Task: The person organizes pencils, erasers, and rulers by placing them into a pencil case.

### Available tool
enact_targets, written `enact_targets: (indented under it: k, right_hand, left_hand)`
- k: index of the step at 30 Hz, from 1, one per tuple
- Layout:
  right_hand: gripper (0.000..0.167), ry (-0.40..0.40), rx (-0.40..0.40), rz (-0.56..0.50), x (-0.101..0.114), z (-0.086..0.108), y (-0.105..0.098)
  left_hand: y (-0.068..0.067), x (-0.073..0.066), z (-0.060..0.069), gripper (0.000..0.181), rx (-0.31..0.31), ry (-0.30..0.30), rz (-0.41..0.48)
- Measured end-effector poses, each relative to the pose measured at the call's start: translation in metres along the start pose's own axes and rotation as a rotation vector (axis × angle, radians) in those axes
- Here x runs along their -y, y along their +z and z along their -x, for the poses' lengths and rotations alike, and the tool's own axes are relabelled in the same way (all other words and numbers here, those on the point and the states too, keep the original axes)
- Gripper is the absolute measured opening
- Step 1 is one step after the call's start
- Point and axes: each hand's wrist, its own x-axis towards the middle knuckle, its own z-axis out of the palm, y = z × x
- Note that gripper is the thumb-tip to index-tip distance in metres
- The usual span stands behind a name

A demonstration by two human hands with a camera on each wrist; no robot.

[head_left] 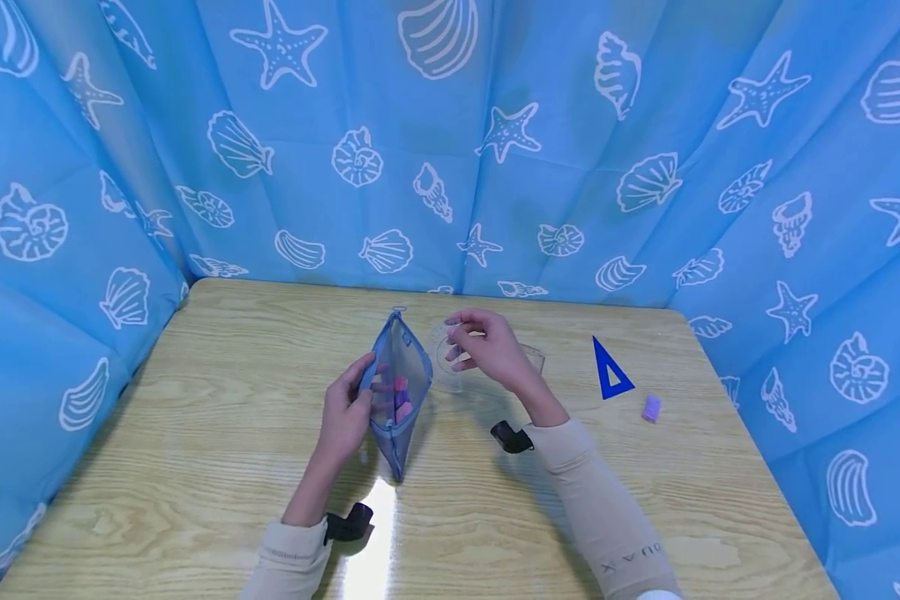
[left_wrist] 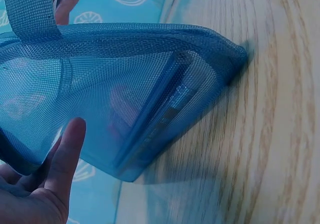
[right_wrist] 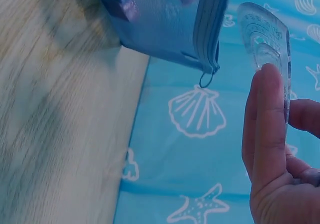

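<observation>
A blue mesh zip pouch (head_left: 422,379) stands tilted on the table with its mouth spread apart. My left hand (head_left: 347,408) grips the pouch's left side by the rim. Pink items (head_left: 402,400) show inside it, and slim pens (left_wrist: 167,112) appear through the mesh in the left wrist view. Just right of the mouth, my right hand (head_left: 491,346) pinches a clear protractor (right_wrist: 267,32) between thumb and fingers, raised off the table and apart from the pouch. Partly hidden behind this hand lies a clear flat piece (head_left: 534,358), its kind unclear.
A blue set square (head_left: 602,354) lies to the right of my right hand. Near it is a small purple eraser-like block (head_left: 652,408). The wooden table (head_left: 217,417) meets a blue shell-print curtain (head_left: 435,125) at its back and sides.
</observation>
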Motion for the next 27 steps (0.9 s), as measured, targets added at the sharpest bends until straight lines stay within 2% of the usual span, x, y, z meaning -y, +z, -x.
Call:
enact_targets:
  k: [8, 17, 22, 27]
  right_hand:
    - [0.031, 0.003, 0.046, 0.047, 0.001, -0.007, 0.013]
    - [0.03, -0.002, 0.05, 0.075, 0.008, -0.012, 0.025]
    - [0.028, 0.002, 0.058, 0.16, 0.01, -0.012, 0.035]
    - [0.024, -0.001, 0.022, 0.275, 0.015, -0.011, 0.047]
  left_hand:
    - [0.002, 0.0, -0.001, 0.058, 0.01, 0.009, 0.017]
    - [0.003, 0.001, -0.002, 0.057, 0.012, 0.013, 0.027]
    - [0.003, 0.001, -0.001, 0.057, 0.02, 0.008, 0.025]
    - [0.004, 0.002, -0.002, 0.057, 0.022, 0.019, 0.023]
